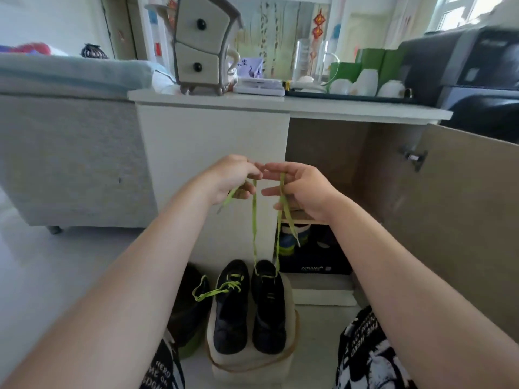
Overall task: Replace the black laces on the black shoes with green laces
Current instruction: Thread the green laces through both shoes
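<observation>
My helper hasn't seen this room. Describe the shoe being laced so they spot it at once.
In front of the white desk, a pale stool carries two black shoes. It is the right-hand shoe: its green lace rises in two strands to the left hand and right hand, while the left-hand shoe has its lace crossed and tied.

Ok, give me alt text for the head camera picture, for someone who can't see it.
The left hand and right hand hold up the two ends of a green lace threaded through one black shoe. The shoe beside it is already laced green; both stand on a pale stool.
</observation>
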Demonstrator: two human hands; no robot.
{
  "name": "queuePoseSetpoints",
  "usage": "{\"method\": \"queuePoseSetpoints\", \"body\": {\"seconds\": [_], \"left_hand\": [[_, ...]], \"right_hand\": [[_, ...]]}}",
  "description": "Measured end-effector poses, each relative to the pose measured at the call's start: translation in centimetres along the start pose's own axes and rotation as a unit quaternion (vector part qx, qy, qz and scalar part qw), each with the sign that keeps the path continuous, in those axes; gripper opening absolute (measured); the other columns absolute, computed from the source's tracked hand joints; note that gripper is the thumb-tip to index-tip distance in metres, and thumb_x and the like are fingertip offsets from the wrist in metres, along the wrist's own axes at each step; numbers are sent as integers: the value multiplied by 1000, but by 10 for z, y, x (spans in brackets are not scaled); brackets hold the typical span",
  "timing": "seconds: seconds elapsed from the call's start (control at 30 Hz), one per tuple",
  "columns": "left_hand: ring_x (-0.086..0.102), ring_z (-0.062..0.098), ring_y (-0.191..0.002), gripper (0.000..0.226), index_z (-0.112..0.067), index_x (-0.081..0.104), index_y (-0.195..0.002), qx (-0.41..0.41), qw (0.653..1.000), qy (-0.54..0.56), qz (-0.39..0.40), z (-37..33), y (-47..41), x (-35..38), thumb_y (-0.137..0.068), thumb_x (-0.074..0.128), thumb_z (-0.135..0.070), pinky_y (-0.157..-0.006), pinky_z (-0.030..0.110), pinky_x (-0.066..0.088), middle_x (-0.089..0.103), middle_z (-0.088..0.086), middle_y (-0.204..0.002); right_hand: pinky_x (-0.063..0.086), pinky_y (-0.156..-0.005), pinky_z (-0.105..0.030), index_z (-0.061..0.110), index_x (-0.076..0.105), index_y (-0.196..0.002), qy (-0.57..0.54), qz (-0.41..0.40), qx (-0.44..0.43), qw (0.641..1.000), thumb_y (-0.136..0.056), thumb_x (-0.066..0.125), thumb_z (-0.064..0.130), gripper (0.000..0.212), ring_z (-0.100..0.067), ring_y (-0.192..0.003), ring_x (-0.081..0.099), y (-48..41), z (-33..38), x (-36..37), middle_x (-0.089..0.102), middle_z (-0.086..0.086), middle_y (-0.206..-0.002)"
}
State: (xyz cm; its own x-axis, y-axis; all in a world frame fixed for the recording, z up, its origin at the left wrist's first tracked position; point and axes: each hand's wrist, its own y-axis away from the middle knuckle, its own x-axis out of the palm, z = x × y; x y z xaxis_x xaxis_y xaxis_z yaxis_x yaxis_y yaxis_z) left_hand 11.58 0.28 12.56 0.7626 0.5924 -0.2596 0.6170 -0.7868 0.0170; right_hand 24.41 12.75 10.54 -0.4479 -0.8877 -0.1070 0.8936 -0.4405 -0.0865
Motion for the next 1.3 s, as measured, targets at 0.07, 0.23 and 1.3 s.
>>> {"method": "queuePoseSetpoints", "body": {"seconds": [0.07, 0.23, 1.3], "left_hand": [[57, 12, -59, 19, -11, 61, -107, 13, 1000, 2, -3, -10, 2, -2, -97, 47, -3, -48, 22, 47, 63, 7, -102], [64, 13, -62, 22, -5, 55, -120, 40, 997, -57, -41, -27, 6, -4, -100, 46, -2, -52, 22, 50, 71, 6, -100], [68, 28, -91, 29, -12, 61, -109, 141, 984, 76, -77, -54, 1, 0, -92, 42, 3, -87, 44, 59, 65, 15, -103]], "right_hand": [[63, -70, -40, 9, 63, -124, 28, -38, -6, 999, -94, 53, -12, 38, -24, -93, 75, 0, 14, 0, 75, -4, -110], [41, -49, -28, 14, 71, -90, 188, -118, 18, 975, -106, 42, 39, 41, -14, -53, 48, -3, 36, 1, 58, -4, -74], [26, -47, -27, 11, 65, -106, 139, -106, -7, 984, -107, 41, 29, 31, -12, -51, 29, -25, 72, 2, 42, -2, -69]]}}
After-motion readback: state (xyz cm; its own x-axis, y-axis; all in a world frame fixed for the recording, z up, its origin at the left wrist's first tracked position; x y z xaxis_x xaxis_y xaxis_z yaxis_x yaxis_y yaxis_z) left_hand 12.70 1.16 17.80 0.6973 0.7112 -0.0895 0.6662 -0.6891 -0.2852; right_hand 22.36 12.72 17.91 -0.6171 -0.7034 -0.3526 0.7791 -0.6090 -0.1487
